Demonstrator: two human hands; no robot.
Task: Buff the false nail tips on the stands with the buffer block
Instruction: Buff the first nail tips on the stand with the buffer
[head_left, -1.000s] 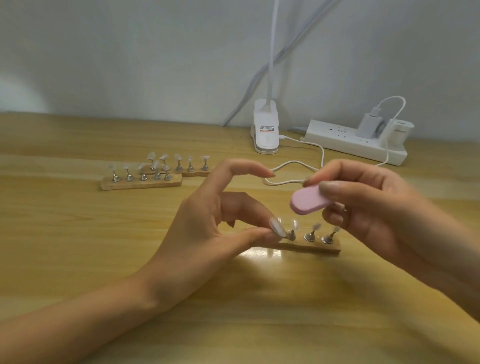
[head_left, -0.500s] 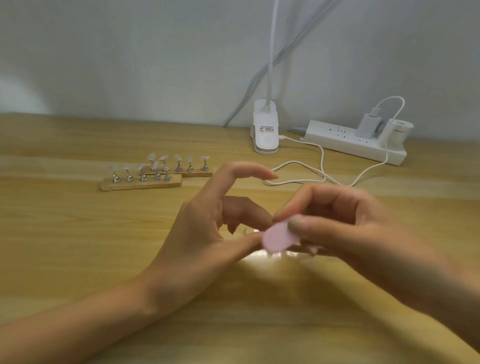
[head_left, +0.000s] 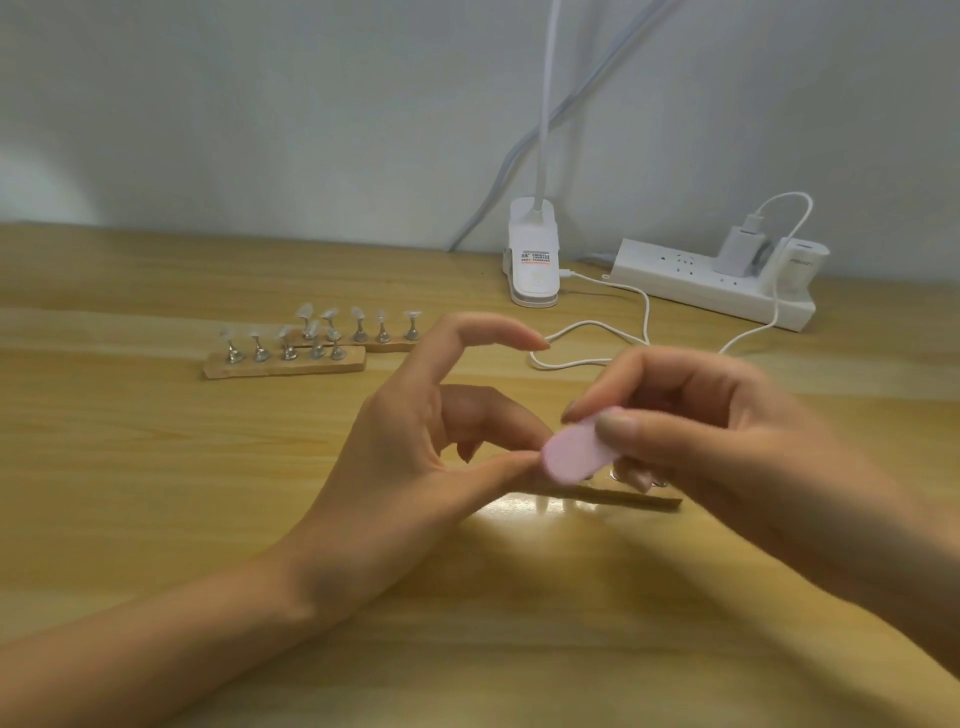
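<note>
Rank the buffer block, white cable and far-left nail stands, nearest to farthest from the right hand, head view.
1. Buffer block, pinched by the right hand.
2. White cable, just behind the hand.
3. Nail stands, far left.

near stand (head_left: 644, 500) mostly hidden, right hand (head_left: 727, 441) blurred

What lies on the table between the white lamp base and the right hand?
In the head view, only a looped white cable lies between the lamp base and the right hand, which grips the buffer block.
</note>
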